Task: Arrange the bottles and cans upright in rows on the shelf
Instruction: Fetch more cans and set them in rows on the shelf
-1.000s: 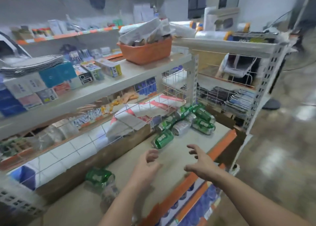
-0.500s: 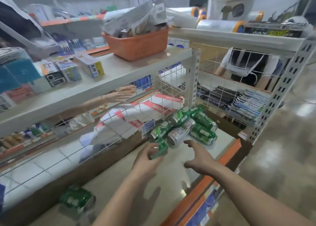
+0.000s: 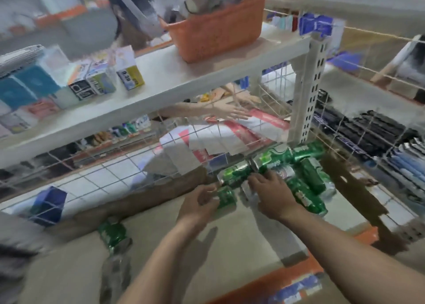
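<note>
**On the lower shelf: one can in hand, the rest lying flat**

On the beige shelf [image 3: 230, 253] right in front of us, our left hand [image 3: 197, 203] has fingers and thumb wrapped round a green can [image 3: 227, 198] at its 3 o'clock. Our right hand [image 3: 274, 194] is just beside it, fingers bent down onto the near edge of the pile of cans [image 3: 308, 182]. It's too blurry for us to tell whether it has actually got hold of one. The pile lies on its side in the back corner, at 2 o'clock from that hand. A green bottle [image 3: 112, 233] lies flat at 8 o'clock from our left hand, well apart. Up at 12 o'clock an orange basket [image 3: 213, 37] sits on the shelf above.
</note>
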The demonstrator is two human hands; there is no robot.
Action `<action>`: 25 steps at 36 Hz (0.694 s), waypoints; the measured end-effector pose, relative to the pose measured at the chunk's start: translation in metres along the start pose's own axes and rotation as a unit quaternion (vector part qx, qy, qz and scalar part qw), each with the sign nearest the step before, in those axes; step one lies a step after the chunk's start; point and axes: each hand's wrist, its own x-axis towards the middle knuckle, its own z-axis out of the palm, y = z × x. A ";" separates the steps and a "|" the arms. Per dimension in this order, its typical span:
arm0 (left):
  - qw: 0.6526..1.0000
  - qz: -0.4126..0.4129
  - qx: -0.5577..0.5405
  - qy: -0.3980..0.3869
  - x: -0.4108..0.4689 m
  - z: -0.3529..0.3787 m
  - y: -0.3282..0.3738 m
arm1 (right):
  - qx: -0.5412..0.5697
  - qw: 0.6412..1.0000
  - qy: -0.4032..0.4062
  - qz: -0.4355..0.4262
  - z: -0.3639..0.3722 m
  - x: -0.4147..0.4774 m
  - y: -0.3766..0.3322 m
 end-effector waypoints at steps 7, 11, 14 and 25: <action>0.998 -0.045 -0.003 0.047 -0.002 -0.009 -0.016 | -0.067 0.998 -0.002 -0.010 0.002 0.013 -0.003; 0.996 -0.055 -0.021 0.063 -0.008 -0.011 -0.018 | -0.088 0.994 0.020 -0.058 0.006 0.018 -0.006; 0.995 -0.058 -0.032 0.069 -0.011 -0.015 -0.020 | -0.064 0.993 0.029 -0.090 0.006 0.019 -0.012; 0.994 -0.047 -0.056 0.080 -0.016 -0.035 -0.018 | 0.284 0.952 0.112 -0.034 -0.023 0.002 -0.035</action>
